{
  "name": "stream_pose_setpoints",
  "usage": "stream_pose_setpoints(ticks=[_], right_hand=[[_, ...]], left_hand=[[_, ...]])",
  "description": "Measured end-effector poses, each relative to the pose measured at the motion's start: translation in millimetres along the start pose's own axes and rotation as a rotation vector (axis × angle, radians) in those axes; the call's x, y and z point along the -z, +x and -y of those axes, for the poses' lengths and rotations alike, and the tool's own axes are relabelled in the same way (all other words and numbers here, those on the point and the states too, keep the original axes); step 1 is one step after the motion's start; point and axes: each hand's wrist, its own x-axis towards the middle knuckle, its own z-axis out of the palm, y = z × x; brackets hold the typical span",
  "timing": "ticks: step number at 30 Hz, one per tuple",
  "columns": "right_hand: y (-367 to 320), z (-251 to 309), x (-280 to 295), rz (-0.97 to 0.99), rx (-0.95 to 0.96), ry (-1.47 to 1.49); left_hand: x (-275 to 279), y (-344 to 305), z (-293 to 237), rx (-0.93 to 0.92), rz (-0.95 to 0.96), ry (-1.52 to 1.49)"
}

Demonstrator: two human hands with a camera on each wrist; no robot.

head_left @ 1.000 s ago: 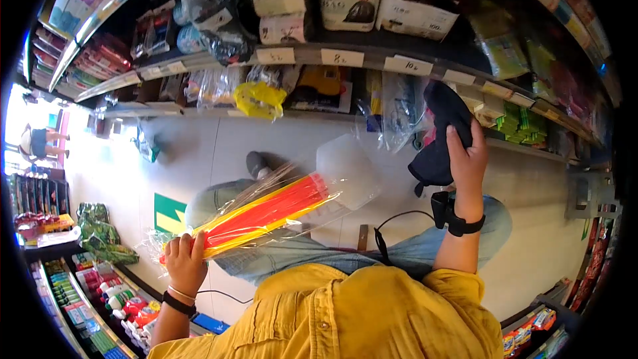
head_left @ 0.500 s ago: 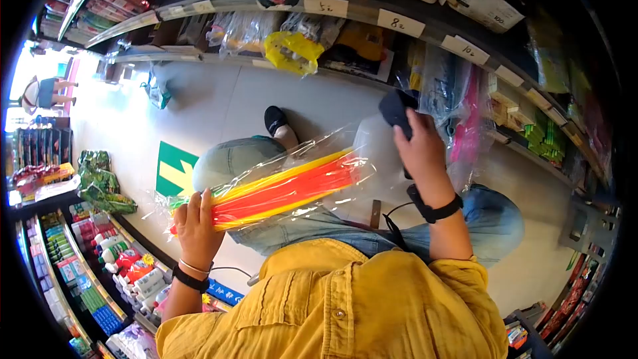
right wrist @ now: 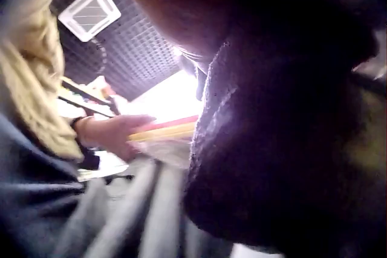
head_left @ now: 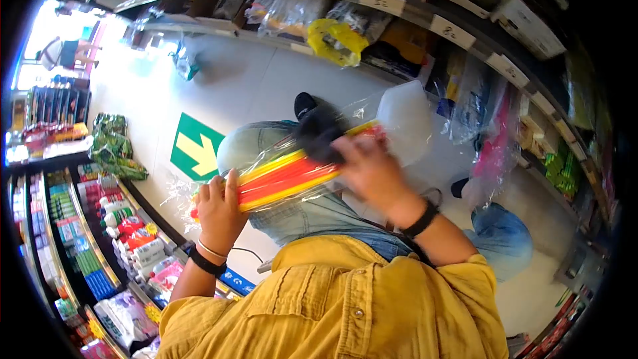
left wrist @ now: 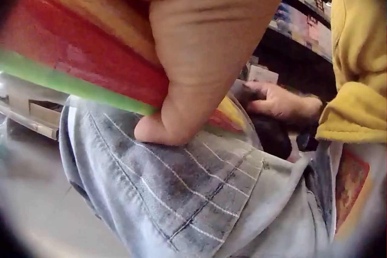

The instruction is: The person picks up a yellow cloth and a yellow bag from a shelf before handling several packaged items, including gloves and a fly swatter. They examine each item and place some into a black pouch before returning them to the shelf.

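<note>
A long clear plastic packet of red and yellow strips [head_left: 269, 185] lies slanted above the person's lap. The left hand [head_left: 222, 209] grips its near left end. In the left wrist view the thumb bends around the packet [left wrist: 66, 40], whose lower edge looks green there. The right hand [head_left: 375, 176], blurred, holds a black cloth [head_left: 318, 131] over the packet's far half. Close up in the right wrist view, the dark cloth [right wrist: 272, 131] fills much of the picture, and the left hand [right wrist: 109, 136] shows beyond it.
A shelf with price tags [head_left: 382, 1] runs along the top, with bagged goods below. The yellow plastic item [head_left: 337, 43] hangs at its lower edge. A whitish translucent piece [head_left: 404, 119] is beyond the packet. Bottles [head_left: 133, 233] line the left shelf. A green arrow sign [head_left: 197, 146] marks the floor.
The right hand has brought the black cloth from the right shelf side leftward, onto the packet. The left hand keeps its grip on the packet. The head view has shifted and turned.
</note>
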Motion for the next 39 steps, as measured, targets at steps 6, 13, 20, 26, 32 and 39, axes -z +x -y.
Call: stream_pose_setpoints(ticks=[6,13,20,26,32,39], right_hand=[[-16,-113,19,-0.237,-0.588,-0.256],[9,20,-11,0.012,0.024,0.001],[5,23,4,-0.034,-0.003,0.104],[-9,-126,19,-0.145,-0.840,-0.041],[0,-31,20,-0.129,-0.529,0.140],[-2,82,-8,0.190,0.199,0.275]], left_hand=[[0,1,-1,0.003,-0.010,0.028],[2,6,-7,-0.016,0.016,0.051],[0,6,-6,-0.031,-0.017,0.028],[2,5,-7,-0.038,-0.048,0.049],[8,13,-11,-0.024,-0.013,0.019],[4,13,-9,-0.046,-0.046,-0.020]])
